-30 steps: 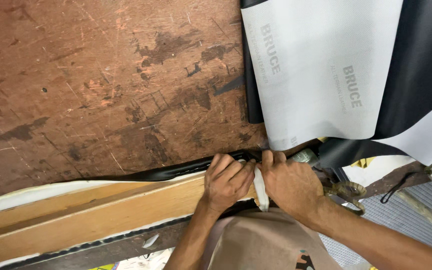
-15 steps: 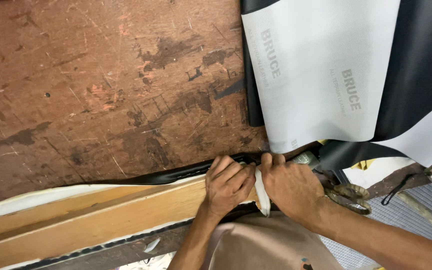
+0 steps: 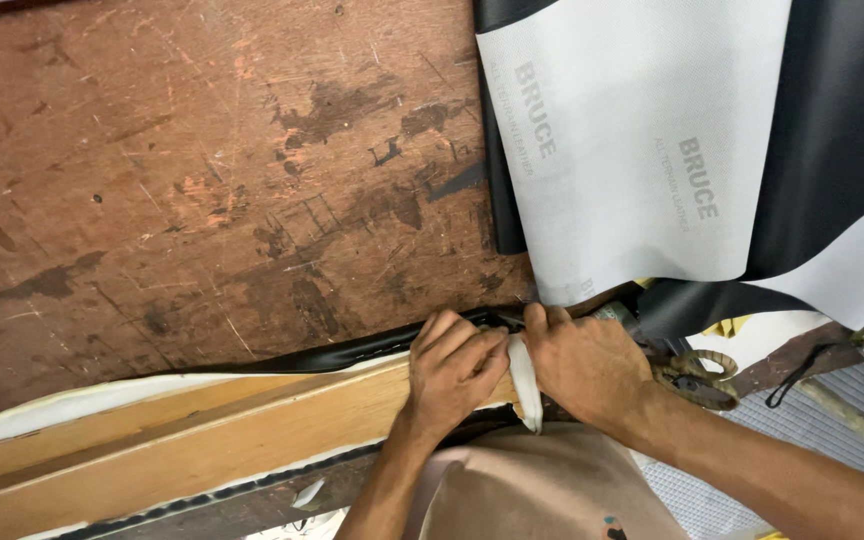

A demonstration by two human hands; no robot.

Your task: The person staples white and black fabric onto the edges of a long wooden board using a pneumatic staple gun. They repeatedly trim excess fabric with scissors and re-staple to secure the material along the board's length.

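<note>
Both hands clenched on white strip [image 3: 525, 385]: left hand [image 3: 455, 368] over wooden rail [image 3: 202, 430], right hand [image 3: 585, 362] just beside, scissors [image 3: 694, 375] behind it.

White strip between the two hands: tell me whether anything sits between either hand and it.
Nothing visible does. The left hand and the right hand both press right against the white strip, which stands up between them at the end of the wooden board. The black material runs behind the fingers, not between.
</note>
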